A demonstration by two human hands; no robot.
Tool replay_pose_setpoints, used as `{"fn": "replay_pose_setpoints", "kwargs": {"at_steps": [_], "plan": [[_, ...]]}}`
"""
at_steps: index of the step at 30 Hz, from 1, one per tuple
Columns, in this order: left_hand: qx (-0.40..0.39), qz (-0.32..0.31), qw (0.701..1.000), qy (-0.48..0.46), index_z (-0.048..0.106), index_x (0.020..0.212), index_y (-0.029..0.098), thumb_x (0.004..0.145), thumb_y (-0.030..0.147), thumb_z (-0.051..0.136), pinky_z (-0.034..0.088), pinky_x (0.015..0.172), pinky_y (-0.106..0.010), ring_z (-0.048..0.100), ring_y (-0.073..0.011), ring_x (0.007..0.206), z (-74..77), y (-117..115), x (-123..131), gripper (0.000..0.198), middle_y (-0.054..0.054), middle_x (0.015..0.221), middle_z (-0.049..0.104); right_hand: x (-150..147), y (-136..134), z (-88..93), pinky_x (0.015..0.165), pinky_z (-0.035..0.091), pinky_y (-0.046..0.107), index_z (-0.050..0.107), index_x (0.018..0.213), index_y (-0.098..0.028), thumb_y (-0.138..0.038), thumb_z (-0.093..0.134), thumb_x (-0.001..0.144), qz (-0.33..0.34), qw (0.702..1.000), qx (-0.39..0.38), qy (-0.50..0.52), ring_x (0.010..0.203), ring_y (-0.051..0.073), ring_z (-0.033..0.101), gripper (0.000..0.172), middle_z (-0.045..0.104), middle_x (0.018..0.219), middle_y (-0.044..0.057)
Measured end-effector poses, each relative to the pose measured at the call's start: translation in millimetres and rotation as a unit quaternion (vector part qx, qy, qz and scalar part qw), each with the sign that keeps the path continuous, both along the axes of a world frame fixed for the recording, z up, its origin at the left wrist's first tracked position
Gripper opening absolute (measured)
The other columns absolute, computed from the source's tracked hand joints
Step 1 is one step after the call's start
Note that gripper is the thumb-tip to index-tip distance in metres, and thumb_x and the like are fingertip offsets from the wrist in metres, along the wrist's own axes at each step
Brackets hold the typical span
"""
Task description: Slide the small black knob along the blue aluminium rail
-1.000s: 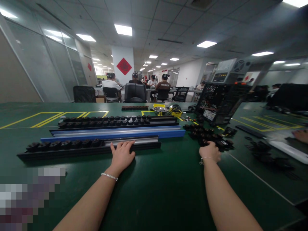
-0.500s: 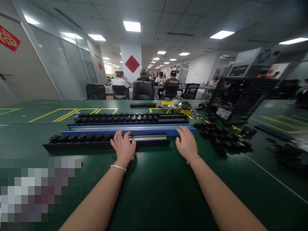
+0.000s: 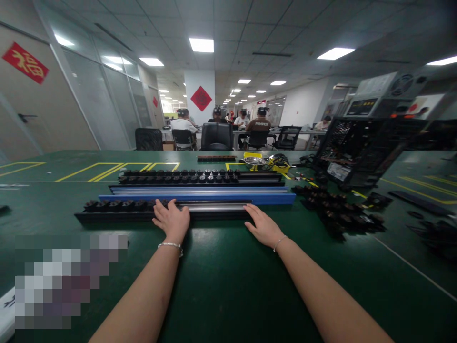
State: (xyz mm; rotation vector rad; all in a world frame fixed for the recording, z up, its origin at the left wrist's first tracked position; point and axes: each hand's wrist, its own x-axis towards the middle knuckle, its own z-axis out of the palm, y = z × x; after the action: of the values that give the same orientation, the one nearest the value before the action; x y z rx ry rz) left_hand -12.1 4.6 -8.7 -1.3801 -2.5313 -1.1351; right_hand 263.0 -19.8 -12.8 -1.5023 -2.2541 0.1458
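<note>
Black and long, the near rail (image 3: 117, 217) lies flat on the green table (image 3: 228, 276), running left to right in front of the person. Its left stretch carries a row of black round caps (image 3: 114, 206) set side by side (too dark to count). Its right stretch is bare and shows a silvery channel (image 3: 217, 207) along the top.

The left hand (image 3: 173, 220) lies palm down on the rail at about its middle, just where the row of caps ends. Its fingers are slightly spread and laid over the top, closed round nothing, and the heel of the hand sits on the rail's near side. The right hand (image 3: 263, 227) lies flat and open at the rail's right end, fingers straight and close together. Its fingertips reach the near edge there, but whether they touch it I cannot tell. Each wrist wears a thin silver bracelet (image 3: 170, 245).

Just behind the rail and parallel to it lies a blue rail (image 3: 271, 198), which runs on past the near rail's right end. Behind that is a second black rail (image 3: 260, 178) with its own row of caps. Off the near rail's right end, apart from the right hand, sits a loose heap of black parts (image 3: 339, 214). An open computer case (image 3: 360, 152) stands farther back on that same side.
</note>
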Motion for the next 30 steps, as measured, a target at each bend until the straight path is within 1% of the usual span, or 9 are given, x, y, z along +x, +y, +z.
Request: {"fn": "replay_pose_setpoints", "kwargs": {"at_steps": [4, 8, 13, 18, 22, 26, 30], "plan": [[0.007, 0.006, 1.000, 0.007, 0.055, 0.112, 0.021, 0.076, 0.038, 0.047, 0.023, 0.103, -0.056, 0.025, -0.0317, 0.131, 0.5, -0.6, -0.1, 0.041, -0.014, 0.142, 0.027, -1.5, -0.5, 0.1, 0.108, 0.028, 0.038, 0.037, 0.134, -0.018, -0.030, 0.044, 0.082, -0.001, 1.000, -0.002, 0.004, 0.127, 0.020, 0.034, 0.054, 0.037, 0.139, 0.009], [0.011, 0.011, 1.000, 0.017, 0.058, 0.110, 0.020, 0.075, 0.037, 0.048, 0.026, 0.102, -0.053, 0.031, -0.0312, 0.127, 0.9, -0.6, 0.4, 0.040, -0.014, 0.140, 0.030, -1.3, 0.0, -0.2, 0.108, 0.027, 0.037, 0.036, 0.134, -0.018, -0.028, 0.045, 0.081, 0.003, 1.000, -0.005, 0.009, 0.128, 0.019, 0.034, 0.055, 0.036, 0.140, 0.010], [0.012, 0.014, 1.000, 0.014, 0.058, 0.110, 0.018, 0.074, 0.036, 0.049, 0.027, 0.102, -0.050, 0.034, -0.0314, 0.125, 1.8, 0.1, 0.9, 0.042, -0.014, 0.138, 0.033, -1.3, 0.4, -0.7, 0.107, 0.029, 0.036, 0.036, 0.134, -0.017, -0.026, 0.044, 0.080, -0.001, 1.000, -0.006, 0.001, 0.127, 0.020, 0.034, 0.055, 0.035, 0.139, 0.010], [0.012, 0.016, 1.000, 0.006, 0.058, 0.111, 0.018, 0.073, 0.036, 0.049, 0.027, 0.102, -0.050, 0.034, -0.0325, 0.124, 3.0, -0.3, 1.7, 0.043, -0.014, 0.139, 0.031, -2.4, -1.6, 1.6, 0.105, 0.031, 0.037, 0.036, 0.134, -0.019, -0.024, 0.045, 0.079, -0.010, 1.000, -0.018, 0.002, 0.125, 0.021, 0.037, 0.055, 0.035, 0.140, 0.009], [0.013, 0.030, 0.999, 0.002, 0.058, 0.109, 0.019, 0.073, 0.038, 0.050, 0.025, 0.102, -0.052, 0.032, -0.0336, 0.126, 2.5, -0.4, 1.8, 0.042, -0.016, 0.140, 0.029, -2.7, -2.6, 3.3, 0.105, 0.032, 0.037, 0.037, 0.133, -0.018, -0.024, 0.044, 0.079, -0.011, 1.000, -0.021, 0.003, 0.125, 0.021, 0.038, 0.055, 0.035, 0.139, 0.009], [0.001, 0.032, 0.999, -0.005, 0.058, 0.108, 0.019, 0.074, 0.039, 0.049, 0.023, 0.102, -0.055, 0.026, -0.0320, 0.130, 1.2, 0.2, 1.4, 0.041, -0.016, 0.140, 0.030, -2.1, -2.5, 3.9, 0.104, 0.033, 0.037, 0.036, 0.133, -0.021, -0.023, 0.045, 0.078, -0.011, 1.000, -0.026, 0.005, 0.124, 0.021, 0.039, 0.055, 0.035, 0.139, 0.008], [0.004, 0.031, 0.999, -0.009, 0.060, 0.106, 0.018, 0.073, 0.038, 0.048, 0.022, 0.103, -0.054, 0.024, -0.0307, 0.131, 1.1, 0.5, 1.2, 0.040, -0.015, 0.139, 0.032, -1.5, -1.8, 3.2, 0.105, 0.032, 0.036, 0.036, 0.133, -0.021, -0.023, 0.045, 0.078, -0.010, 1.000, -0.023, 0.003, 0.124, 0.020, 0.039, 0.056, 0.036, 0.138, 0.007]]}}
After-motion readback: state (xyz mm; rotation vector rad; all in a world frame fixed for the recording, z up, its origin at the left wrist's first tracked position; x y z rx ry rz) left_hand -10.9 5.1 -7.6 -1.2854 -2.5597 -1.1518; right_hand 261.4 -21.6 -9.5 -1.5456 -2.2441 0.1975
